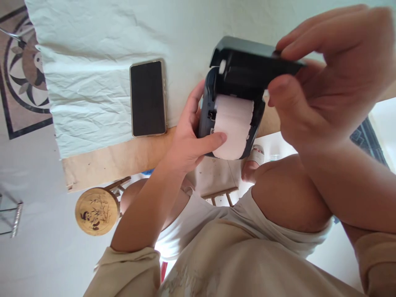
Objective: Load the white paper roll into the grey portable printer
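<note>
1. Printer (213,103), a small dark unit with its lid (247,57) swung open, was held up between both hands, above the near edge of the table (123,159) and over the person's lap.
2. Its body was clasped from the left by the left hand (188,140), whose thumb (213,140) was laid across the white paper roll (233,123) seated in the open bay.
3. The open lid was pinched at its free edge by the right hand (328,78), fingers on top and thumb (278,95) beneath; the two hands were thus apart, each closed on a different part of the same unit.
4. The roll's axis was seen to run across, from one hand toward the other, with the paper filling the bay from side wall to side wall.
5. The left hand was judged the nearer to the roll; the right was nearer to the lid, whose hinge lay on the far side of the roll.
6. Between the lid's underside and the roll only a narrow gap was left, and the left thumb lay just below it.
7. Just beyond the left hand a phone (147,98) lay face up on a crumpled white cloth (93,82); it was near but not touched.
8. Below the left forearm a round wooden stool (97,211) stood on the floor, well apart from the unit; open room was seen beyond the right hand over the cloth.
</note>
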`<action>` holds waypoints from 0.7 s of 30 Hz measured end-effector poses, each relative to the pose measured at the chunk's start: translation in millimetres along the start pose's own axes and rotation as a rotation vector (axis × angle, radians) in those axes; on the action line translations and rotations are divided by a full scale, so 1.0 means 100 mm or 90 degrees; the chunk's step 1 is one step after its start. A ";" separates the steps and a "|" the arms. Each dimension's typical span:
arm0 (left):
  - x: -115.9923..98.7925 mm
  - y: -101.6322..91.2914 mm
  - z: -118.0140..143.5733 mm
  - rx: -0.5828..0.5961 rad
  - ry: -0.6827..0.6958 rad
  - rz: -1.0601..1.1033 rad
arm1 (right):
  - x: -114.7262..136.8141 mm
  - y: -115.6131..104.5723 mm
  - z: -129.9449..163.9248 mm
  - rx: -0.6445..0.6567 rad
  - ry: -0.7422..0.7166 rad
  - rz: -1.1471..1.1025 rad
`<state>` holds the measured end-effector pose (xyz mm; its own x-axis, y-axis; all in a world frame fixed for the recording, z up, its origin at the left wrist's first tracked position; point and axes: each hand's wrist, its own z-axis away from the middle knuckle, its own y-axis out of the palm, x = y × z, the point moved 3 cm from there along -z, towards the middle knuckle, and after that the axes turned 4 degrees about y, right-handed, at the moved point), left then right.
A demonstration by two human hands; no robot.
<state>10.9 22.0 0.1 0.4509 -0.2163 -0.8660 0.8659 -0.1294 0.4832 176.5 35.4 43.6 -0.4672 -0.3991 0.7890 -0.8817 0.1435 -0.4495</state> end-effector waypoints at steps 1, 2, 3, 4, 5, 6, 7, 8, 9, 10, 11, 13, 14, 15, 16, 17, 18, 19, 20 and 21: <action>0.02 -0.03 -0.02 0.015 0.004 -0.007 | 0.01 0.00 0.01 -0.016 -0.048 -0.002; 0.03 -0.05 -0.04 0.034 0.010 -0.012 | 0.01 0.01 0.02 -0.019 -0.087 0.005; 0.05 -0.08 -0.06 0.048 0.021 -0.016 | 0.00 0.03 0.02 -0.008 -0.115 0.021; 0.07 -0.11 -0.08 0.059 0.030 -0.021 | -0.02 0.05 0.03 0.015 -0.123 0.043; 0.09 -0.14 -0.09 0.070 0.036 -0.029 | -0.05 0.06 0.03 0.042 -0.118 0.069; 0.11 -0.16 -0.10 0.080 0.040 -0.038 | -0.07 0.07 0.03 0.057 -0.114 0.088; 0.12 -0.17 -0.11 0.086 0.044 -0.047 | -0.08 0.07 0.03 0.069 -0.113 0.097; 0.12 -0.18 -0.11 0.091 0.047 -0.054 | -0.08 0.07 0.04 0.077 -0.114 0.095; 0.11 -0.18 -0.11 0.102 0.048 -0.054 | -0.09 0.07 0.05 0.088 -0.108 0.088; 0.10 -0.17 -0.10 0.117 0.049 -0.049 | -0.08 0.07 0.05 0.099 -0.102 0.077; 0.08 -0.15 -0.09 0.133 0.051 -0.040 | -0.07 0.07 0.06 0.109 -0.099 0.066; 0.04 -0.11 -0.06 0.151 0.051 -0.018 | -0.03 0.08 0.08 0.120 -0.098 0.058; 0.03 -0.10 -0.05 0.145 0.050 -0.012 | -0.01 0.09 0.10 0.120 -0.093 0.053; 0.01 -0.09 -0.04 0.134 0.053 -0.010 | 0.01 0.09 0.11 0.120 -0.080 0.046; 0.00 -0.08 -0.03 0.119 0.054 -0.014 | 0.03 0.10 0.12 0.120 -0.060 0.033; 0.00 -0.07 -0.02 0.104 0.055 -0.021 | 0.04 0.12 0.13 0.125 -0.027 0.016; 0.00 -0.06 -0.01 0.089 0.057 -0.029 | 0.03 0.13 0.14 0.135 0.017 0.000; 0.00 -0.05 -0.01 0.079 0.063 -0.031 | 0.02 0.15 0.15 0.152 0.065 -0.019; 0.00 -0.04 0.00 0.074 0.071 -0.024 | 0.00 0.17 0.16 0.174 0.112 -0.045; 0.00 -0.03 0.00 0.071 0.079 -0.009 | -0.03 0.19 0.16 0.202 0.153 -0.080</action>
<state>8.1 22.3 -1.4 0.4675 -0.0939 -0.8790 0.8464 -0.2394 0.4758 161.7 24.4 26.1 -0.3925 -0.1683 0.9042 -0.8864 -0.1933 -0.4207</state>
